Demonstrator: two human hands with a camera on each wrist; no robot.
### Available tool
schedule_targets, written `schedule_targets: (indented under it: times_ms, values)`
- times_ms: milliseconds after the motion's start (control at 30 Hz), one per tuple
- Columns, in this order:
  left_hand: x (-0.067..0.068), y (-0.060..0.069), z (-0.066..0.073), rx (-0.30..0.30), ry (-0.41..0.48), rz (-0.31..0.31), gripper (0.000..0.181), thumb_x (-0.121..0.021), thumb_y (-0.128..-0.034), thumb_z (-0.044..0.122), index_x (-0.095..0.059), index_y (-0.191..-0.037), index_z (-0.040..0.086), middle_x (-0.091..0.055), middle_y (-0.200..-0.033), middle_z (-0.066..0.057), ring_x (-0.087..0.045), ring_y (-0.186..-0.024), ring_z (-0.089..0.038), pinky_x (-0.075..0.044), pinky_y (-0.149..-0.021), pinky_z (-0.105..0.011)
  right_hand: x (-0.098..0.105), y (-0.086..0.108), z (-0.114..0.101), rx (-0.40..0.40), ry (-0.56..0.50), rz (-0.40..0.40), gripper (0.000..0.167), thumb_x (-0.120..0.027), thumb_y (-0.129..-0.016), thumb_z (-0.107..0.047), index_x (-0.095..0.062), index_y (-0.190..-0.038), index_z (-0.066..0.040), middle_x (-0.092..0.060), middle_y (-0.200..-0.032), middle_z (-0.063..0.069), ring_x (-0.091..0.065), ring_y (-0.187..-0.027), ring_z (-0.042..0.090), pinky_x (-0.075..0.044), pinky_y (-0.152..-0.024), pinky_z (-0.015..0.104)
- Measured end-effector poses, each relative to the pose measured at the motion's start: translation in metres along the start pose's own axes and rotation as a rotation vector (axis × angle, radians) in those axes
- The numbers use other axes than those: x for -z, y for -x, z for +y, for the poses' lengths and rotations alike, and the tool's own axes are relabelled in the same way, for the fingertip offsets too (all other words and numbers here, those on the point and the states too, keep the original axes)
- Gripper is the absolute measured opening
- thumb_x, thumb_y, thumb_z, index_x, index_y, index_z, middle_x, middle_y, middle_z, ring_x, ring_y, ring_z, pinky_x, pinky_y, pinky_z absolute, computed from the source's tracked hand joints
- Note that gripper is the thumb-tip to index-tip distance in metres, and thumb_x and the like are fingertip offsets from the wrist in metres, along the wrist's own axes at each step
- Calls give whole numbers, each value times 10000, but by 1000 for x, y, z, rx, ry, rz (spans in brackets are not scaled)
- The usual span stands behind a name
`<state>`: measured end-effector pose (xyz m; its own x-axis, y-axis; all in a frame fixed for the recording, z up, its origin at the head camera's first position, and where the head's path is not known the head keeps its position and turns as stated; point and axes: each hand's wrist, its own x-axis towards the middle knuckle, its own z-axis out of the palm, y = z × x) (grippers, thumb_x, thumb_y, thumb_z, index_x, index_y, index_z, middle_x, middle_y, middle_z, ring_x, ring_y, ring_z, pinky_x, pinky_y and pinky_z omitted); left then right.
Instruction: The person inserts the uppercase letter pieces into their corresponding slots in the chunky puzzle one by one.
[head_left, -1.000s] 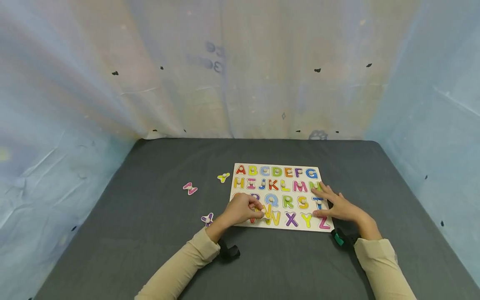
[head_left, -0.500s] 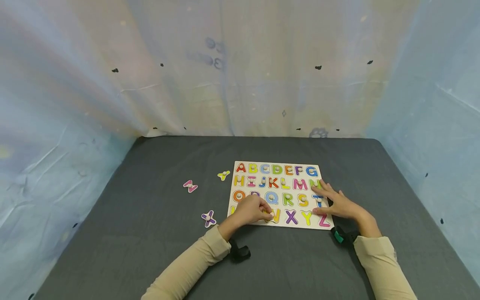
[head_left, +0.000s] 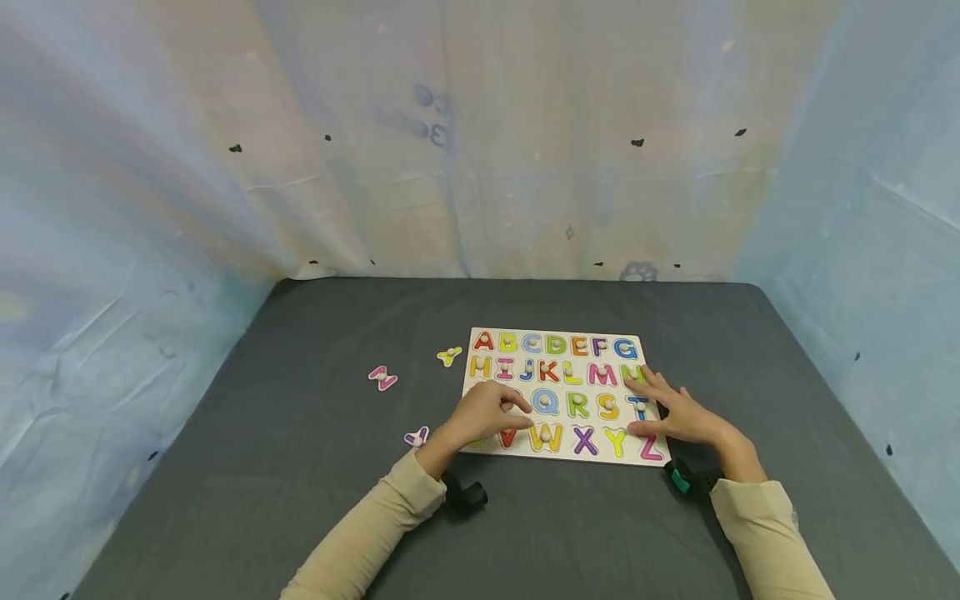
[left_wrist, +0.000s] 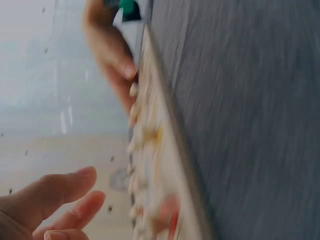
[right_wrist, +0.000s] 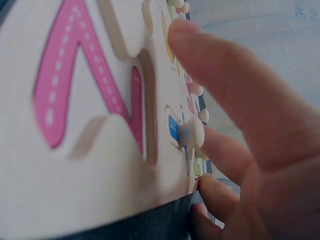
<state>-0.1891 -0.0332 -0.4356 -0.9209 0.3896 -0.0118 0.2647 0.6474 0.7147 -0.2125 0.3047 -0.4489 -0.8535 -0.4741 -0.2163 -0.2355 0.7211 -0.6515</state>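
Note:
A wooden alphabet puzzle board (head_left: pixel 567 450) lies on the table, most of its letters carrying white knobs. My left hand (head_left: pixel 483 414) hovers over its lower left part, thumb and index finger apart with nothing between them. Just right of those fingertips, the yellow W piece (head_left: pixel 545 437) sits in its slot. In the left wrist view the left fingers (left_wrist: pixel 65 192) are clear of the knobs. My right hand (head_left: pixel 678 417) rests on the board's right edge, fingers spread near N and T. The right wrist view shows the knobless pink Z recess (right_wrist: pixel 55 75) close by the thumb.
Left of the board lie three loose letters: a pink Z piece (head_left: pixel 382 378), a yellow-green Y piece (head_left: pixel 449 357) and a purple X piece (head_left: pixel 416 437), partly covered by the left wrist. A dark cloth (head_left: pixel 570 533) covers the table; pale curtains (head_left: pixel 525 167) hang behind.
My left hand moved right with the yellow W piece, set it into its slot and let it go. It then drew back left, fingers parted. My right hand stayed put.

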Motion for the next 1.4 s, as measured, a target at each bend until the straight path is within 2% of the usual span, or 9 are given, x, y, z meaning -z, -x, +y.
schedule_targets:
  times_ms: [200, 367, 633, 767, 933, 1100, 1200, 1300, 1400]
  values:
    - [33, 9, -26, -32, 39, 16, 171, -766, -816, 206, -778, -939, 89, -430, -566, 27, -331, -519, -75, -248, -507, -183, -1, 1, 0, -3, -4, -8, 923, -741, -792, -410, -290, -1500, -26, -8, -1581, 314, 52, -1431, 568, 91, -1065, 754]
    - [62, 22, -54, -57, 74, -42, 199, -751, -834, 207, -762, -976, 69, -422, -577, 49, -341, -537, -50, -300, -545, -175, -2, 3, 0, -3, -8, -8, 916, -745, -795, -386, -289, -1496, -12, -6, -1578, 322, 56, -1427, 573, 98, -1061, 755]
    - [95, 48, -93, -9, 131, -152, 245, -745, -840, 208, -743, -1002, 24, -458, -643, 52, -351, -563, -2, -328, -554, -169, -3, 3, -1, -8, -8, -6, 916, -743, -795, -388, -289, -1495, -10, -5, -1578, 321, 61, -1428, 572, 97, -1061, 757]
    - [98, 59, -105, 14, 94, -190, 212, -767, -817, 209, -756, -954, 47, -436, -617, 64, -331, -537, 11, -302, -523, -166, -2, 4, -2, 0, -12, -2, 911, -744, -795, -375, -291, -1493, -3, -3, -1577, 324, 61, -1425, 577, 101, -1060, 755]
    - [97, 65, -110, 25, 42, -240, 171, -797, -781, 232, -773, -901, 113, -444, -614, 96, -345, -563, 18, -280, -532, -156, -1, 5, -2, 6, -7, 4, 901, -744, -801, -361, -292, -1491, 1, -3, -1578, 323, 59, -1425, 579, 99, -1059, 756]
    - [97, 65, -109, -59, 24, -287, 164, -767, -807, 178, -776, -935, 76, -621, -741, 25, -397, -617, 38, -326, -565, -140, 0, 4, -1, 7, 0, -1, 893, -741, -810, -347, -285, -1493, 5, 4, -1577, 325, 63, -1423, 582, 96, -1057, 759]
    - [98, 64, -110, -87, 22, -304, 172, -754, -815, 147, -770, -952, 45, -649, -800, -15, -417, -647, 50, -347, -586, -133, 1, 3, -2, 4, 3, -6, 901, -740, -811, -361, -278, -1497, -3, 11, -1580, 320, 70, -1426, 575, 98, -1058, 757]
    - [98, 65, -110, -73, 18, -290, 170, -755, -812, 143, -771, -951, 45, -608, -770, 1, -418, -646, 39, -349, -588, -135, 1, 2, -3, 3, 4, -12, 907, -739, -812, -372, -273, -1500, -8, 14, -1580, 319, 75, -1427, 572, 100, -1057, 758]
    - [96, 64, -112, -55, 2, -218, 144, -766, -808, 184, -775, -910, 83, -562, -733, 26, -410, -634, 27, -347, -583, -142, 1, 2, -3, 2, 11, -16, 909, -740, -811, -373, -273, -1499, -6, 11, -1578, 322, 71, -1427, 574, 97, -1057, 759]
